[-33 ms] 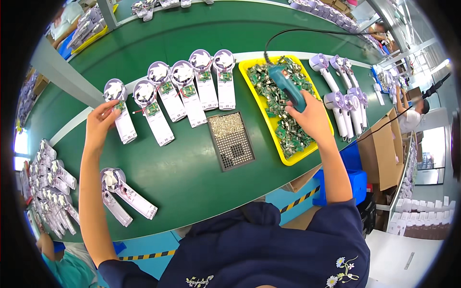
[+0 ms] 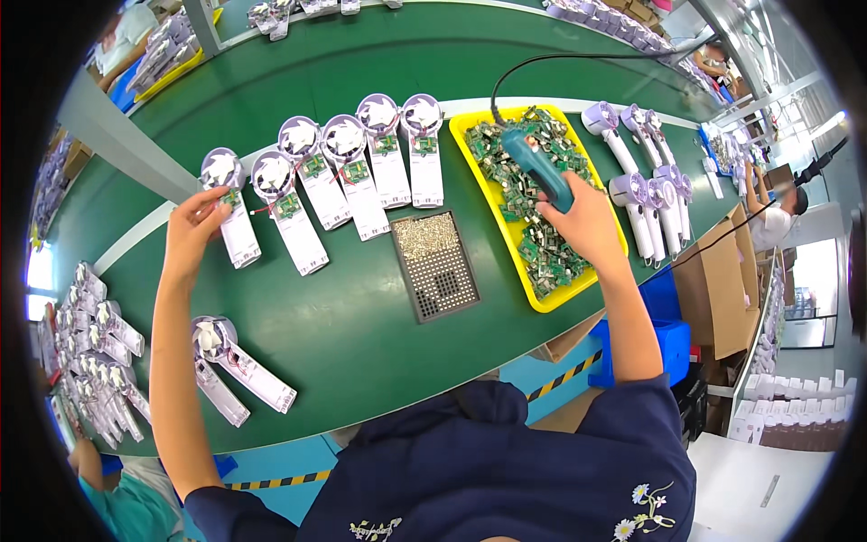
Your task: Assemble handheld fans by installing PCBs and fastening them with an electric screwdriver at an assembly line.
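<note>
At the left end of a row of opened handheld fans, my left hand (image 2: 193, 237) has thumb and fingers closed on the upper handle of a fan (image 2: 240, 242) that shows a green circuit board. Several more fans, such as the nearest one (image 2: 301, 237), lie to its right with white fan blades, green boards and red wires exposed. My right hand (image 2: 589, 221) is wrapped round a teal electric screwdriver (image 2: 539, 169), held above a yellow tray (image 2: 533, 301) of loose green circuit boards. A dark screw tray (image 2: 423, 305) with small metallic screws lies between the hands.
Two opened fan pieces (image 2: 257, 375) lie at the near left, and a pile of fans (image 2: 95, 370) sits farther left. Assembled purple-white fans (image 2: 643, 212) lie right of the yellow tray. The screwdriver's black cable (image 2: 578, 56) runs to the upper right. Co-workers are at neighbouring tables.
My left hand and the fan in it have shifted slightly to the right. The electric screwdriver has tilted a little, its cable end moving slightly left and down.
</note>
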Available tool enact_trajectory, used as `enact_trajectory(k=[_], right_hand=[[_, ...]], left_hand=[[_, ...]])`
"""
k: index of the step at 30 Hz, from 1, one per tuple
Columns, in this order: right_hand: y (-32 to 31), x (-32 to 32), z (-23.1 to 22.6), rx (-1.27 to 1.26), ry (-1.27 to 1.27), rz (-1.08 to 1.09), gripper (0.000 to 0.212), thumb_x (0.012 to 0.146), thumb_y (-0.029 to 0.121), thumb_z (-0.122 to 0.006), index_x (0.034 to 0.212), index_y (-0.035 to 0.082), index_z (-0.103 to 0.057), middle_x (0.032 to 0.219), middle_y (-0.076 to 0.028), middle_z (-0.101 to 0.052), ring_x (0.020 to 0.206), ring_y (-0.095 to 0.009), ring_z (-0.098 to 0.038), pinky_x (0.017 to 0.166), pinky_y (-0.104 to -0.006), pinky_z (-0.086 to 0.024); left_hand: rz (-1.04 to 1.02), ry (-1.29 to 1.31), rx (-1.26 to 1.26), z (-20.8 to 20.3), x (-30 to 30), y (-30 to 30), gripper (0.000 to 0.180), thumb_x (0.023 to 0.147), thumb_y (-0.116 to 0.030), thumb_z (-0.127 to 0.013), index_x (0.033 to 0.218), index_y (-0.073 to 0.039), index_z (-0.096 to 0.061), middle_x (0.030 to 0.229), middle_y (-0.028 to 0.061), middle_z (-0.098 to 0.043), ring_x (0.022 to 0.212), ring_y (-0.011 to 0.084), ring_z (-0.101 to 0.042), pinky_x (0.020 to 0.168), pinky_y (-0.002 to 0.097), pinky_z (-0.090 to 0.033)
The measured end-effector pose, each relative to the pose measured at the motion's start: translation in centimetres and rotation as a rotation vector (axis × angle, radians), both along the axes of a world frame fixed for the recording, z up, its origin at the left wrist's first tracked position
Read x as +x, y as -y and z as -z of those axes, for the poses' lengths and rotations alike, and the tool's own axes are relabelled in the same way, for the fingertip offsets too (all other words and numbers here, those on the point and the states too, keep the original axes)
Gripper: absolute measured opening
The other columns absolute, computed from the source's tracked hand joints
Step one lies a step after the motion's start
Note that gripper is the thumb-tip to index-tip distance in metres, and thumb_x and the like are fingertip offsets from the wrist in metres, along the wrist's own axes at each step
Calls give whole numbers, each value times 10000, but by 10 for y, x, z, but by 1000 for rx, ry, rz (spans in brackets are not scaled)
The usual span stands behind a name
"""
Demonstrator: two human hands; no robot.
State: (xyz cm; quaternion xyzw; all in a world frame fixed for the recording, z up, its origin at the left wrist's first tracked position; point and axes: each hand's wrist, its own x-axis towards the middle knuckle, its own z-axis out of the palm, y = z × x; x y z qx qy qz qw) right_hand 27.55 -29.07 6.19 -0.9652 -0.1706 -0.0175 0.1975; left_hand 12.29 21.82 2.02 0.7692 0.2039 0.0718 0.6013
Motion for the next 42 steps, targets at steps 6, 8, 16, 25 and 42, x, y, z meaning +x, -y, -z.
enact_trajectory(k=[6,8,16,25,42], right_hand=[[-1,-3,2,-29,7,9,312,802,235,-746,1034,70,-619,821,-195,-686,798,-401,-670,721,-484,-518],[0,-4,0,29,44,42,295,807,237,-747,1014,65,-627,815,-192,-683,774,-398,-667,708,-462,-520],[-26,-42,-24,1091,-580,156,268,839,47,-728,1013,48,-524,960,-136,-696,468,-68,-488,418,-229,-391],[-109,-154,-12,1417,-993,183,296,862,-18,-689,1046,65,-472,1003,-176,-673,477,-97,-492,428,-256,-412],[-104,-165,18,950,-1269,-229,450,744,-19,-783,1133,-77,-564,1027,-149,-633,535,-76,-542,434,-198,-416]], left_hand=[[50,-17,-41,15,18,10,339,902,-99,-687,1234,-45,-643,1009,37,-689,896,95,-640,778,245,-524],[62,-24,-58,13,17,10,359,904,-98,-684,1257,-54,-634,1008,37,-693,895,93,-638,776,245,-524],[-117,221,793,-36,-41,81,446,839,-10,-672,1279,-27,-595,1219,131,-628,990,231,-628,805,320,-527],[46,638,354,-22,-69,242,340,690,35,-799,1016,3,-706,994,124,-665,878,282,-666,737,351,-555],[165,403,-702,18,-109,227,220,776,44,-779,969,1,-683,1004,53,-472,919,137,-504,833,280,-444]])
